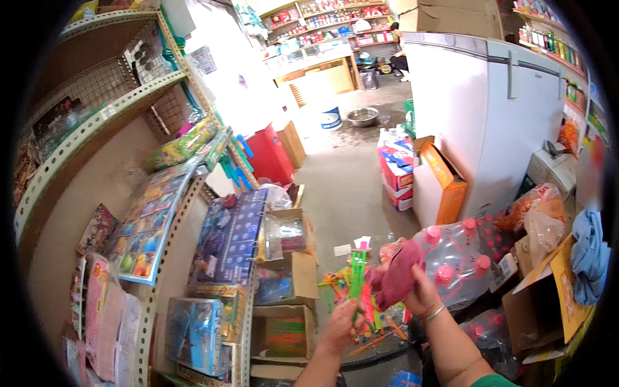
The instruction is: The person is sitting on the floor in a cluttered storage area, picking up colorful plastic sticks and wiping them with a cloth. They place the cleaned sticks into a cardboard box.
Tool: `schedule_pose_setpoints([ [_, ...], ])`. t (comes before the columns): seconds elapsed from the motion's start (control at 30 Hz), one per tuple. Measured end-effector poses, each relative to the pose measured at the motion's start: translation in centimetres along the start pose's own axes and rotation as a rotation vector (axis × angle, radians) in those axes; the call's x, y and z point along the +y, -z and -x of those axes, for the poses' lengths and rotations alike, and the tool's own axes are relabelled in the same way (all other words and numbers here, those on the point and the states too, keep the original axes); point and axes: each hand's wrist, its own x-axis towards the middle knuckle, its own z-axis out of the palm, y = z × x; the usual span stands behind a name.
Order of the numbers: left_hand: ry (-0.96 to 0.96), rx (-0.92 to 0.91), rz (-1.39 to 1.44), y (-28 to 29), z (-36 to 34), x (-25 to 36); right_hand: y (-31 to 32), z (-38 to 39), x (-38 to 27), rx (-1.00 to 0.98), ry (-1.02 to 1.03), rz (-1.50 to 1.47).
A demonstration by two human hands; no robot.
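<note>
The handling looks partway along: a bundle of green sticks [357, 271] is up in the left hand [342, 326], while a loose, mixed pile [380, 322] of coloured pieces lies below on the floor, seemingly left to be gathered. A box [277, 315] beside the shelf holds orange and green strips, perhaps ones already put away, though I cannot be sure. The left fingers close around the sticks' lower ends; the right hand [423, 298] grips a maroon cloth [400, 274], just beside the sticks and near the bottles [448, 258]. The sticks stand roughly upright, slim, straight and bright, with pink and white at their tops. The cloth looks soft and bunched.
</note>
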Motion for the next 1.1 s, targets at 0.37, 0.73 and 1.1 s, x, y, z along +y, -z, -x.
schedule_pose_setpoints([
  [0.37, -0.393, -0.122, -0.869, -0.1, -3.0, -4.4, 0.4, -1.9, 2.4, 0.374, 0.15, 0.212],
  [0.73, 0.165, 0.136, -0.604, 5.9, -1.8, -0.6, 4.1, -2.0, -0.8, 0.502, 0.235, 0.202],
  [1.1, 0.39, 1.037, 0.235, 28.3, -0.1, -12.2, -0.2, 1.0, 1.3, 0.499, 0.013, 0.22],
])
